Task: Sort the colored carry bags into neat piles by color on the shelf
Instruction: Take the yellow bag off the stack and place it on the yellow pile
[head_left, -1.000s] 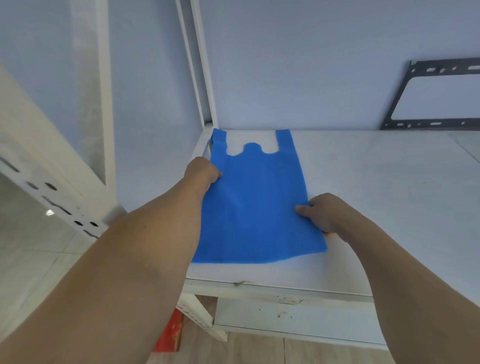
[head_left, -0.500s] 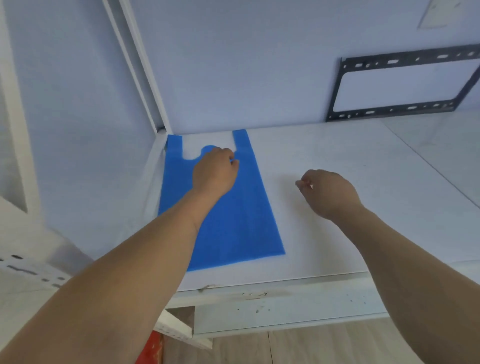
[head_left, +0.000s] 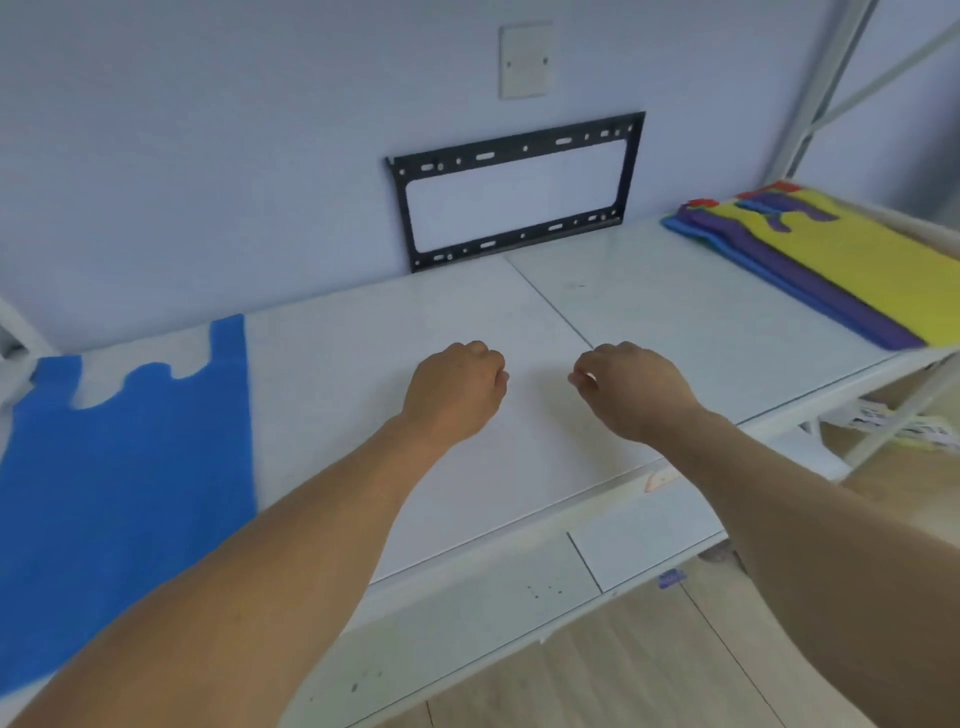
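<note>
A blue carry bag (head_left: 124, 467) lies flat at the left end of the white shelf (head_left: 363, 332), handles toward the wall. At the far right end sits a stack of mixed bags (head_left: 831, 260): yellow on top, with purple, blue and red edges beneath. My left hand (head_left: 454, 395) and my right hand (head_left: 631, 387) hover side by side over the bare middle of the shelf. Both have their fingers curled under and hold nothing. Neither hand touches a bag.
A black metal bracket (head_left: 514, 187) leans against the wall behind the shelf, below a white wall plate (head_left: 524, 60). The white shelf uprights (head_left: 826, 88) rise at the right. A lower shelf and wooden floor show beneath the front edge.
Both hands have let go of the blue bag and moved right to the shelf's middle. My view has swung right, bringing the mixed stack into sight.
</note>
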